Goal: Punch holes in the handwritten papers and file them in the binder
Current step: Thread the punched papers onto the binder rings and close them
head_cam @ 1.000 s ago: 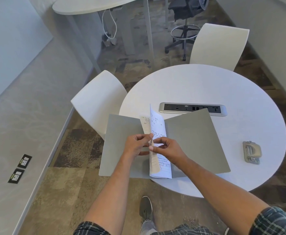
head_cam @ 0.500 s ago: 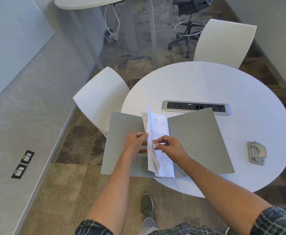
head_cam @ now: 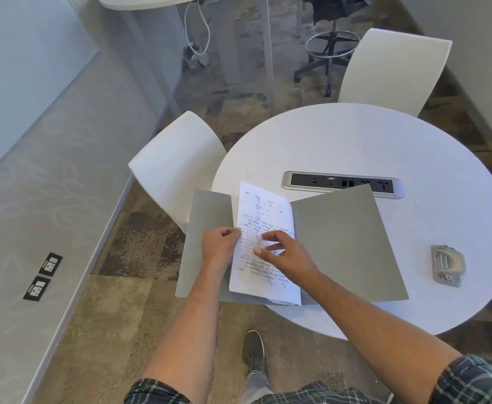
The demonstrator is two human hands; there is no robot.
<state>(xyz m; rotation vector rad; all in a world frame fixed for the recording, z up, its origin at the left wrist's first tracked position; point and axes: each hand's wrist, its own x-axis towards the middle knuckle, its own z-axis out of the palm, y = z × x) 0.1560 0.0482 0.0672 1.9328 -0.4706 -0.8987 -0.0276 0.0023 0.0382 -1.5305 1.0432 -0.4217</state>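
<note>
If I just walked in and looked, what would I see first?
First you would see the two hands, left hand and right hand, working on handwritten papers in an open grey binder that hangs over the near edge of the round white table. Then the grey hole punch, alone on the table to the right.
</note>
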